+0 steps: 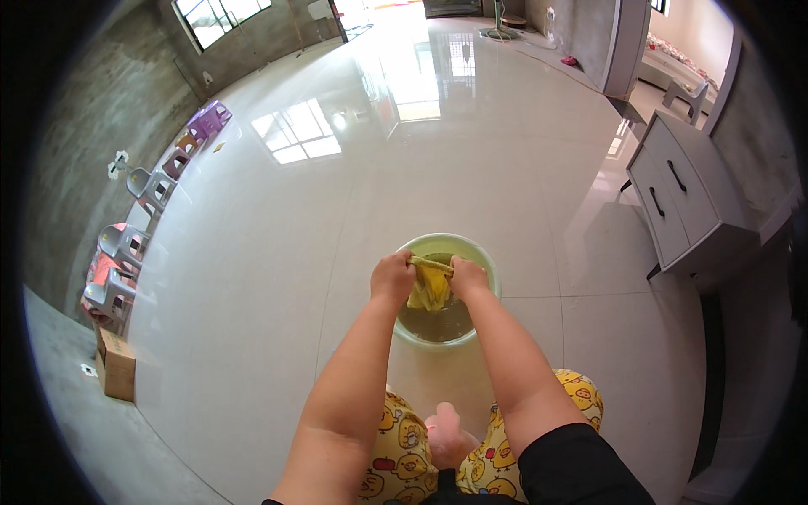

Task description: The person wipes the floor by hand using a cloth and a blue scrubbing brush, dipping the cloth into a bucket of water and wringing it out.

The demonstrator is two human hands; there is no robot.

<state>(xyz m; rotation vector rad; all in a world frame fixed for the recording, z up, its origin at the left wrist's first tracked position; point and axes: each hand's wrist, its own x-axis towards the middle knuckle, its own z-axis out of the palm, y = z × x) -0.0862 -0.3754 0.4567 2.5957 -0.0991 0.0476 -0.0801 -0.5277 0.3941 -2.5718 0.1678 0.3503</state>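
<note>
A wet yellow cloth point(430, 289) hangs between my two hands over a light green plastic basin point(491, 268). My left hand point(392, 276) is closed on one end of its upper edge, near the basin's left side. The other end is gripped by my right hand point(469, 278). Between the fists the edge is pulled into a taut, rope-like strip, and the rest droops down towards murky brown water point(442, 323) in the basin. Whether the cloth's lowest part touches the water I cannot tell.
The basin stands on a glossy tiled floor point(252, 284) just before my knees and bare foot point(449, 435). To the right is a grey two-door cabinet point(678, 189). Along the left wall are plastic stools point(151, 186) and a cardboard box point(117, 366). A fan base point(500, 33) stands far off.
</note>
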